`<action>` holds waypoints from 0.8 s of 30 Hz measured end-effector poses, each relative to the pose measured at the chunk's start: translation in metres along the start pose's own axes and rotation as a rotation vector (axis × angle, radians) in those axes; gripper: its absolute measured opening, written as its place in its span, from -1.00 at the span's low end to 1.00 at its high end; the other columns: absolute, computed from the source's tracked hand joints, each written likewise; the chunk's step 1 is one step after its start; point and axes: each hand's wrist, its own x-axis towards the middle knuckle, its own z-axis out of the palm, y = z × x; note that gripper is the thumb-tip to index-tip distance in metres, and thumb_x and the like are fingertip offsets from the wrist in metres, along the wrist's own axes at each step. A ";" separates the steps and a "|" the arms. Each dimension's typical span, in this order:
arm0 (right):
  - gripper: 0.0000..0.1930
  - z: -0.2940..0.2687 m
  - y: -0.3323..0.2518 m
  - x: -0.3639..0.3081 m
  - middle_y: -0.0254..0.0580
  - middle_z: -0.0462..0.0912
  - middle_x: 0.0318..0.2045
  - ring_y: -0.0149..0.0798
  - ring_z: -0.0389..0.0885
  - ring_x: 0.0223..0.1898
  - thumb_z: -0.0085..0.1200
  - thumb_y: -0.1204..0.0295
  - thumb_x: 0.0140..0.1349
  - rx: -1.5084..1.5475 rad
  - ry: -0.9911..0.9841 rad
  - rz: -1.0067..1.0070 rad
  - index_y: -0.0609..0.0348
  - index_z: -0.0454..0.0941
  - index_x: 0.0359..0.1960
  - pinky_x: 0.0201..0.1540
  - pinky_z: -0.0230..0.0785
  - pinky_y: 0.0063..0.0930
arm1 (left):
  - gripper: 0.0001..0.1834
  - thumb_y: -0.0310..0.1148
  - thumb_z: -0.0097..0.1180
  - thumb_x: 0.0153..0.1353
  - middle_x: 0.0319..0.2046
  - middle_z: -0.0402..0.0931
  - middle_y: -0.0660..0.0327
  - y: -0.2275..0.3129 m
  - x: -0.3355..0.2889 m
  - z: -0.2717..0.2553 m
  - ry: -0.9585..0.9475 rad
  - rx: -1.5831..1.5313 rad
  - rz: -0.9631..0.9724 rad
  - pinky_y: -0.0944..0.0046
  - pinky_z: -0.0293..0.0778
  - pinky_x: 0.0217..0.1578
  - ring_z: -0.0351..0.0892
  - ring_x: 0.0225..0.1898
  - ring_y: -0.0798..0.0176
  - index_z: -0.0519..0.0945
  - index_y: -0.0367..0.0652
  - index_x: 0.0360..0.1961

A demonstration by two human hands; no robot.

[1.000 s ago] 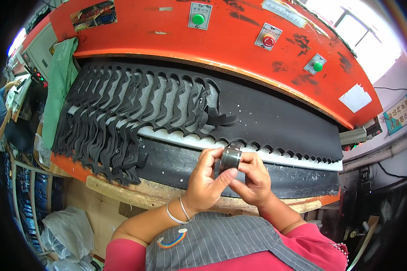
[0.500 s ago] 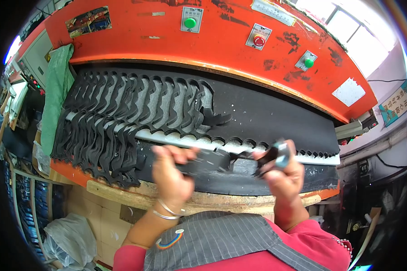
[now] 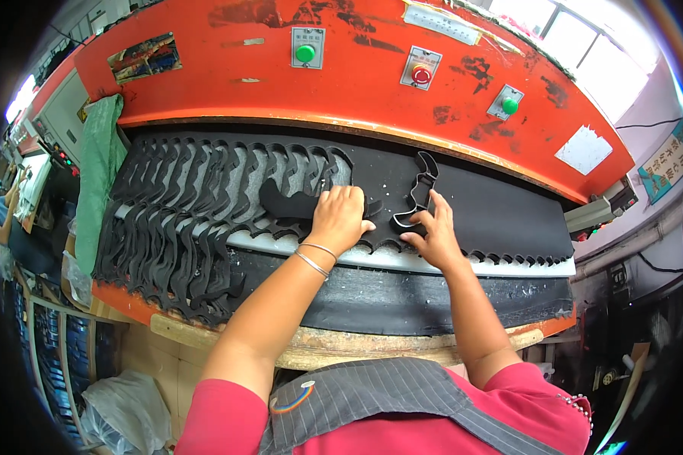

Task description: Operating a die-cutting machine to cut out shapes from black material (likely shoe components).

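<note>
On the black foam sheet (image 3: 501,205) stands a wavy, thin-walled cutting die (image 3: 425,180). My right hand (image 3: 437,236) grips its near end, thumb and fingers closed around the wall. To the left, my left hand (image 3: 338,218) is closed on a wavy cut piece of black foam (image 3: 287,203), which sticks out past the fingers on the left; the fingertips are partly hidden. Beneath and beside that hand, the sheet has wavy cutouts with narrow foam strips (image 3: 231,178) between them, and grey shows through the gaps.
Several loose wavy black pieces (image 3: 171,246) lie bunched at the front left. A white strip (image 3: 391,260) runs along the sheet's scalloped edge. Behind rises an orange machine beam (image 3: 372,91) with green and red buttons. A wooden edge (image 3: 379,345) borders the front, and green cloth (image 3: 99,182) hangs at left.
Both hands have moved forward from the table's near edge, above the sheet. The cutting die now stands on the foam under my right hand; my left hand has come down by the cutouts.
</note>
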 end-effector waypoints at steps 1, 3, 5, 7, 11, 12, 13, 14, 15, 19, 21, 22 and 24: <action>-0.47 0.009 -0.003 -0.004 0.25 0.20 0.28 0.27 0.06 0.35 0.42 0.27 -0.11 0.207 0.094 0.180 0.23 0.49 -0.12 0.33 0.06 -0.05 | -0.48 -0.10 0.42 -0.13 -0.35 0.51 0.06 -0.003 0.000 0.010 -0.003 -0.002 0.002 0.08 0.37 -0.12 0.50 -0.21 -0.02 0.45 -0.22 -0.31; -0.03 0.030 0.011 -0.008 0.31 0.14 0.31 0.29 0.00 0.37 0.46 0.06 -0.17 0.380 0.197 0.446 0.20 0.20 0.24 0.36 -0.04 -0.04 | -0.61 -0.23 0.36 -0.01 -0.35 0.50 0.04 -0.005 0.000 0.022 0.064 -0.073 0.024 0.04 0.36 -0.13 0.48 -0.19 -0.05 0.45 -0.22 -0.31; -0.02 0.032 0.006 0.002 0.30 0.16 0.30 0.27 0.00 0.38 0.44 0.01 -0.18 0.336 0.188 0.437 0.23 0.21 0.24 0.36 -0.05 -0.04 | -0.69 -0.31 0.30 0.06 -0.37 0.49 0.06 -0.012 -0.007 0.019 0.237 -0.128 -0.004 0.09 0.36 -0.14 0.49 -0.21 0.01 0.43 -0.22 -0.31; 0.02 0.028 0.001 0.011 0.27 0.23 0.27 0.19 0.02 0.39 0.40 -0.11 -0.19 0.181 0.057 0.470 0.26 0.24 0.25 0.36 -0.08 -0.04 | -0.81 -0.42 0.18 0.19 -0.40 0.45 0.13 -0.007 -0.022 -0.003 0.448 -0.393 -0.156 0.18 0.37 -0.18 0.47 -0.28 0.16 0.40 -0.21 -0.31; 0.00 0.023 0.002 0.015 0.25 0.31 0.23 0.16 0.09 0.37 0.40 -0.11 -0.21 0.120 0.066 0.452 0.26 0.28 0.21 0.35 -0.06 -0.04 | -0.84 -0.51 0.01 0.30 -0.53 0.21 0.38 0.020 -0.071 -0.091 0.577 -1.176 -0.237 0.23 0.38 -0.14 0.22 -0.52 0.50 0.27 -0.13 -0.23; -0.04 0.021 0.005 0.019 0.24 0.34 0.21 0.15 0.12 0.36 0.43 -0.07 -0.23 0.117 0.078 0.463 0.26 0.31 0.17 0.35 -0.04 -0.08 | -0.81 -0.44 0.04 0.32 -0.57 0.17 0.41 0.022 -0.083 -0.110 0.562 -1.293 -0.225 0.17 0.38 -0.11 0.21 -0.56 0.52 0.27 -0.10 -0.18; -0.05 0.018 0.005 0.022 0.24 0.34 0.22 0.15 0.12 0.36 0.45 -0.05 -0.24 0.158 0.068 0.494 0.26 0.33 0.16 0.34 -0.02 -0.11 | -0.75 -0.34 0.04 0.33 -0.59 0.14 0.43 0.021 -0.090 -0.122 0.524 -1.695 -0.168 0.16 0.38 -0.09 0.20 -0.59 0.52 0.28 -0.10 -0.06; -0.06 0.016 0.001 0.026 0.24 0.34 0.22 0.14 0.12 0.36 0.46 -0.02 -0.25 0.208 0.057 0.515 0.26 0.34 0.14 0.34 0.00 -0.13 | -0.71 -0.32 0.00 0.36 -0.59 0.14 0.43 0.023 -0.103 -0.130 0.547 -1.825 -0.236 0.17 0.41 -0.10 0.19 -0.62 0.50 0.31 -0.11 0.04; -0.09 0.019 0.004 0.029 0.23 0.40 0.14 0.14 0.23 0.29 0.49 0.05 -0.27 0.292 0.051 0.511 0.28 0.36 0.11 0.28 0.12 -0.18 | -0.72 -0.33 -0.02 0.37 -0.60 0.14 0.43 0.017 -0.116 -0.128 0.524 -1.866 -0.363 0.16 0.42 -0.10 0.20 -0.62 0.51 0.33 -0.11 0.06; -0.13 0.013 -0.029 0.044 0.18 0.45 -0.04 0.12 0.41 0.03 0.51 0.12 -0.33 0.472 -0.018 0.267 0.31 0.39 0.05 0.15 0.26 -0.18 | -0.70 -0.44 0.10 0.26 -0.55 0.29 0.35 -0.035 -0.171 -0.068 0.283 -1.561 -1.055 0.11 0.49 -0.14 0.26 -0.62 0.44 0.39 -0.14 0.00; -0.09 0.022 -0.036 0.045 0.26 0.37 0.13 0.18 0.29 0.22 0.53 0.09 -0.35 0.395 -0.047 0.194 0.32 0.39 0.06 0.27 0.16 -0.17 | -0.51 -0.46 0.24 0.14 -0.41 0.47 0.16 -0.043 -0.171 -0.067 0.046 -1.095 -1.154 0.05 0.42 -0.02 0.46 -0.45 0.25 0.35 -0.24 0.07; -0.08 0.027 -0.034 0.045 0.29 0.33 0.19 0.20 0.23 0.29 0.52 0.07 -0.35 0.352 -0.072 0.186 0.32 0.38 0.07 0.32 0.11 -0.16 | -0.51 -0.46 0.24 0.14 -0.41 0.47 0.16 -0.038 -0.162 -0.073 0.042 -1.104 -1.157 0.05 0.42 -0.02 0.46 -0.45 0.25 0.35 -0.24 0.07; -0.06 0.028 -0.033 0.049 0.31 0.31 0.20 0.19 0.17 0.33 0.52 0.05 -0.36 0.360 -0.107 0.199 0.33 0.38 0.08 0.36 0.04 -0.14 | -0.41 -0.44 0.24 0.09 -0.26 0.52 0.08 -0.024 -0.140 -0.083 0.286 0.219 -0.562 -0.01 0.27 0.10 0.50 -0.17 0.06 0.34 -0.27 0.16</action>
